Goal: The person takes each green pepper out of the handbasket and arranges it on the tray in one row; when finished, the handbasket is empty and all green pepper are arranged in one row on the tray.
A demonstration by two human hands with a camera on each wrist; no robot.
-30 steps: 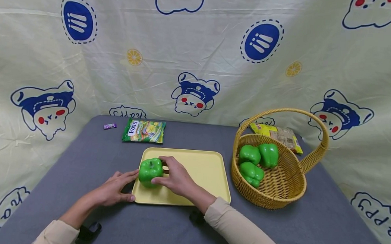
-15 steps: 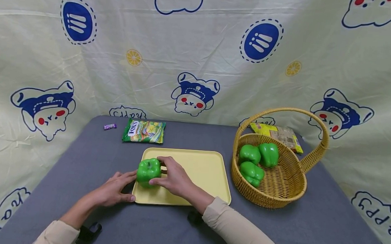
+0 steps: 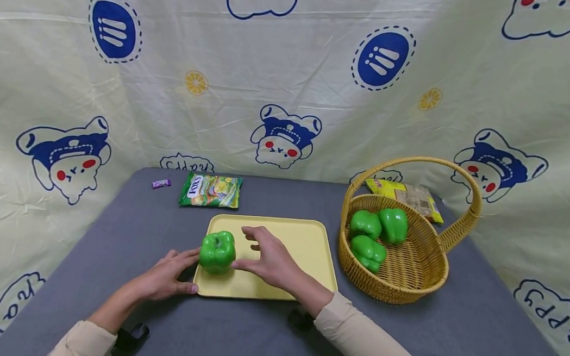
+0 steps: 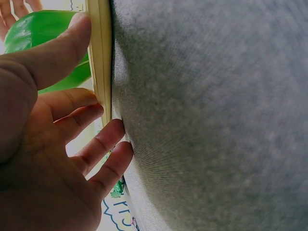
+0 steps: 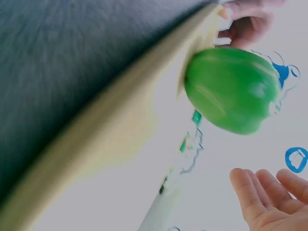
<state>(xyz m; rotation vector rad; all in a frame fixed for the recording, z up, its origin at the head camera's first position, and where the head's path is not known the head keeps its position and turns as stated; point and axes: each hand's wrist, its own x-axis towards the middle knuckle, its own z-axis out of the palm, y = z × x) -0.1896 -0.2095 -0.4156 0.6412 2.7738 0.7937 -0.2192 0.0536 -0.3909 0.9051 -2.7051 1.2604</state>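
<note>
A green bell pepper (image 3: 218, 252) stands upright, stem on top, at the left end of a pale yellow tray (image 3: 295, 244). My right hand (image 3: 277, 262) hovers over the tray just right of the pepper, fingers and thumb spread with nothing between them. In the right wrist view the pepper (image 5: 233, 91) sits apart from those fingers. My left hand (image 3: 166, 277) rests at the tray's left edge, thumb near the front corner. From the left wrist, the thumb and fingertips of my left hand (image 4: 53, 130) show right against the tray rim (image 4: 100, 57), fingers loosely extended.
Right of the tray is a wicker basket (image 3: 416, 273) with a tall arched handle, holding several green bell peppers (image 3: 367, 253). Behind it lies a yellow snack bag (image 3: 430, 203). A green Fox's candy bag (image 3: 210, 191) and a small purple candy (image 3: 161, 183) lie at the back left.
My right hand has let go of the bell pepper and drawn back to the right. The pepper shifted slightly left on the tray beforehand. My left hand has stayed in place.
</note>
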